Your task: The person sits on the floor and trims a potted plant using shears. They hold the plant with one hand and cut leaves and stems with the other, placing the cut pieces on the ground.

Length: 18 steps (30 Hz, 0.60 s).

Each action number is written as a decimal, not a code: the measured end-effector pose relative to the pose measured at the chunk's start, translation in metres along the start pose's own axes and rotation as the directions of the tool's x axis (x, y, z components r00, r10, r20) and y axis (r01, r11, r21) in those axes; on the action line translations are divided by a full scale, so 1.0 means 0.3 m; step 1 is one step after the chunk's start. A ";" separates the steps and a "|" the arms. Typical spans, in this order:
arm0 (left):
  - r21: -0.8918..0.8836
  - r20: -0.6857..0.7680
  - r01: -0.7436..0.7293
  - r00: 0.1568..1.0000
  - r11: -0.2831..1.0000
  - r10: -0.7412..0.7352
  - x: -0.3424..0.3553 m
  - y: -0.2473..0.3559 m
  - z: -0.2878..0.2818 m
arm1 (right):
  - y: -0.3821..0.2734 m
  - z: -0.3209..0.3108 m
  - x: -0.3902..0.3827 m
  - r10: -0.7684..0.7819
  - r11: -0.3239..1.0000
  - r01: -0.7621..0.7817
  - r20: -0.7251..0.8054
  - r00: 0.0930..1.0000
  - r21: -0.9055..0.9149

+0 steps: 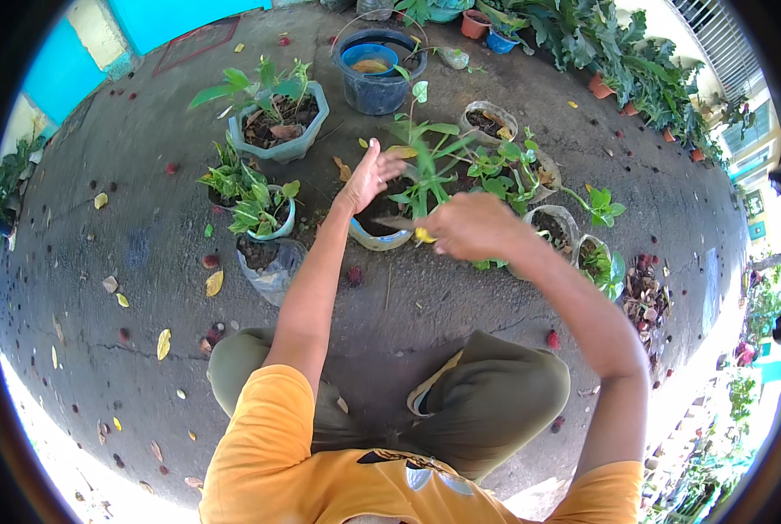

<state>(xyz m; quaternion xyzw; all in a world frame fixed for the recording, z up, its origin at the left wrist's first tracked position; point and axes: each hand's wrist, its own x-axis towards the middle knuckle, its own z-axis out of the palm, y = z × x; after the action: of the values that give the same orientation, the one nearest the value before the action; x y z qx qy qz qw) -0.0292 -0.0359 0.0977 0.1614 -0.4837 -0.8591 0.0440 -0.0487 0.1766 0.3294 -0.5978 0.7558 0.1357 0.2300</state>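
Note:
In front of me stands a round pot (pixel 380 242) with a pale, blue-marked rim and dark soil. A narrow-leaved green plant (pixel 427 175) rises at its right side. My left hand (pixel 373 180) is over the pot's left edge, fingers stretched out and holding nothing. My right hand (pixel 479 227) is closed round a small yellow-handled tool (pixel 397 224), whose pointed grey blade reaches left over the soil. Whether it is a trowel or a knife I cannot tell. The right hand is slightly blurred and hides part of the plant's base.
A pale octagonal planter (pixel 296 150), small leafy pots and a plastic-bag pot (pixel 277 271) stand at left. Behind is a black bucket (pixel 368 92) with a blue pot (pixel 371 54) inside. More bag pots (pixel 554 223) stand at right. Dry leaves and red fruits dot the concrete.

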 end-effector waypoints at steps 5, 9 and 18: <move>0.862 -0.408 0.084 0.698 0.499 0.588 -0.045 -0.083 -0.142 | 0.063 -0.154 -0.060 -0.020 0.987 0.037 -0.107 0.994 0.157; 0.806 -0.578 0.474 0.761 0.355 0.295 -0.094 -0.156 -0.174 | 0.053 -0.112 0.015 -0.135 0.982 0.154 -0.157 0.978 0.113; 0.790 -0.602 0.522 0.760 0.323 0.243 -0.067 -0.211 -0.188 | -0.026 0.346 0.164 0.099 0.967 -0.060 -0.152 0.983 0.246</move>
<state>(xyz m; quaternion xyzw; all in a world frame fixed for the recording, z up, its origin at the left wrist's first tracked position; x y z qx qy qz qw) 0.0130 -0.0441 0.0219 0.4767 -0.8224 -0.3100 0.0206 -0.0308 0.1832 0.2158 -0.5438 0.8063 0.0030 0.2326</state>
